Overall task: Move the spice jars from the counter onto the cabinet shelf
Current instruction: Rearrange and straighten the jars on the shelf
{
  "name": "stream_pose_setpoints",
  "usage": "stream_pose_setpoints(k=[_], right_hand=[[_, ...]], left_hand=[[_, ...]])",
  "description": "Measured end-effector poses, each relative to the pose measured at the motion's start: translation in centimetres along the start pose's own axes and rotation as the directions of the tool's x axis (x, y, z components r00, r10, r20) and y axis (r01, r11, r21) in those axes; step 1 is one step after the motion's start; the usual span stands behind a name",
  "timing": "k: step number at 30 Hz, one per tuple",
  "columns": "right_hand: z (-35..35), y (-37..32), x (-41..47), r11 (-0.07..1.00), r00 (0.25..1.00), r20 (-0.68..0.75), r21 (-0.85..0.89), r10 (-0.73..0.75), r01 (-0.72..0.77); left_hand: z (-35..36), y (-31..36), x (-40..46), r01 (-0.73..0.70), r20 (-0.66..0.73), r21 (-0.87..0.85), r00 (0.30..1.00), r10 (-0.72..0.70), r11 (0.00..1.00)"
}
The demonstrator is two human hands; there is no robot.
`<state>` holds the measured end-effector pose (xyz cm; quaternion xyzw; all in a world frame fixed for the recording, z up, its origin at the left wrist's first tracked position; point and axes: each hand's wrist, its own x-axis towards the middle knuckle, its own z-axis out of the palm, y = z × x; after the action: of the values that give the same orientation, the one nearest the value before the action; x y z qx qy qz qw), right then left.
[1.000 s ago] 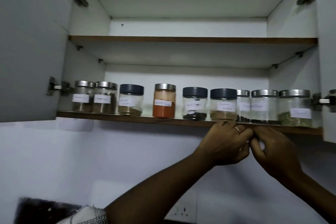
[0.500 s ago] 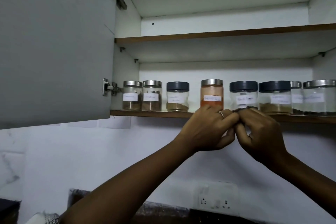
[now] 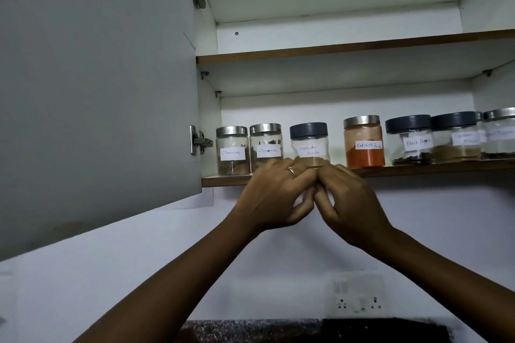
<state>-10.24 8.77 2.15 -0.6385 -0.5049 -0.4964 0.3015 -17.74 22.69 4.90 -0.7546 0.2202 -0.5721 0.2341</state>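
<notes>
Several labelled spice jars stand in a row on the lower cabinet shelf [image 3: 434, 169]: two steel-lidded cinnamon jars [image 3: 232, 151], a dark-lidded coriander powder jar [image 3: 308, 139], an orange red chilli powder jar [image 3: 363, 145], a black pepper jar [image 3: 409, 140] and more to the right. My left hand [image 3: 274, 198] and my right hand [image 3: 352, 205] meet knuckle to knuckle at the shelf's front edge, just below the coriander jar. Both have curled fingers, and I see nothing held in either. A ring shows on my left hand.
The grey cabinet door [image 3: 97, 78] hangs open at the left. An upper shelf [image 3: 334, 49] carries nothing that I can see. A wall socket [image 3: 358, 301] sits low on the white wall above a dark speckled counter [image 3: 306, 331].
Both hands, still together, have slid left along the shelf edge, from under the right-hand jars to under the coriander jar. The view has swung left with them.
</notes>
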Motion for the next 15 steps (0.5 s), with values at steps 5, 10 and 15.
stream_pose_setpoints(k=[5,10,15], right_hand=[[2.2,-0.6,4.3,0.997,0.992,0.122,-0.081,0.003,0.007],[4.3,0.4,10.8,0.992,0.987,0.151,-0.119,0.053,-0.035],[6.9,1.5,15.2,0.964,0.952,0.266,-0.252,0.155,-0.086]], left_hand=[[-0.7,-5.2,-0.8,0.335,0.036,0.05,0.941,-0.337,0.941],[-0.2,-11.5,-0.7,0.608,-0.017,0.109,0.792,-0.61,0.786],[1.5,-15.1,0.2,0.61,0.131,0.188,0.761,-0.635,0.77]])
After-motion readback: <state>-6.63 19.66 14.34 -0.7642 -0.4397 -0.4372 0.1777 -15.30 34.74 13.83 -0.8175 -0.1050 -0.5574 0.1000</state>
